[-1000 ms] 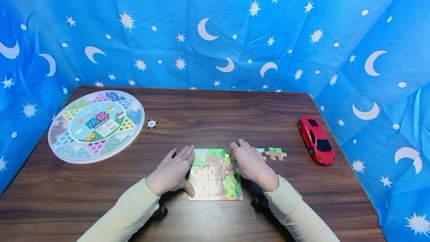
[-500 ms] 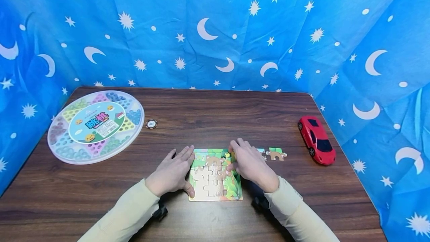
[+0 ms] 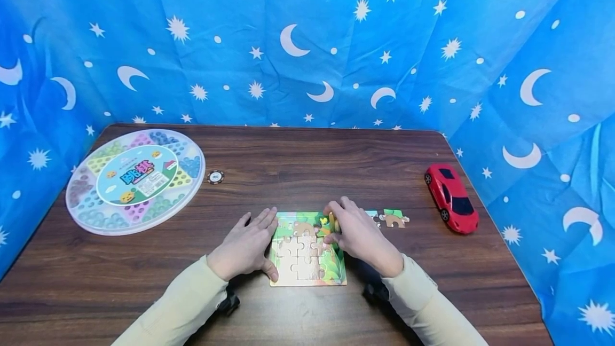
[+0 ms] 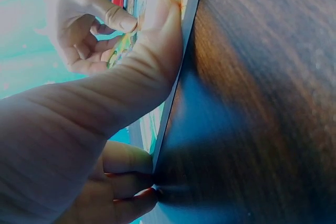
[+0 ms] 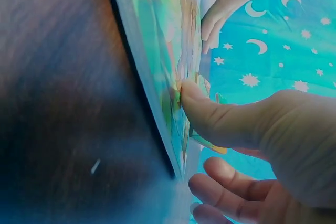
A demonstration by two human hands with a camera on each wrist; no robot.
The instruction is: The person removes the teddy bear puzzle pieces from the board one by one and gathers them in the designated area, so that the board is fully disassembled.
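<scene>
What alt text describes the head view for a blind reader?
A left hand touches a jigsaw puzzle while the right hand pinches a piece near its far right corner; loose pieces and a red toy car sit further right.

Head view bright, fairly sharp; glare whitens puzzle [image 3: 307,252] lower left, pale sheen on tabletop [image 3: 302,311]. Wrist views dimmer, hazy, cyan-tinted, tabletop blurred.

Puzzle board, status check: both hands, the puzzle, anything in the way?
Left hand on puzzle board's left edge. Right hand pinches puzzle piece at far right corner. Board part-filled. Loose pieces rightward, partly hidden by right hand; toy car well apart.
</scene>
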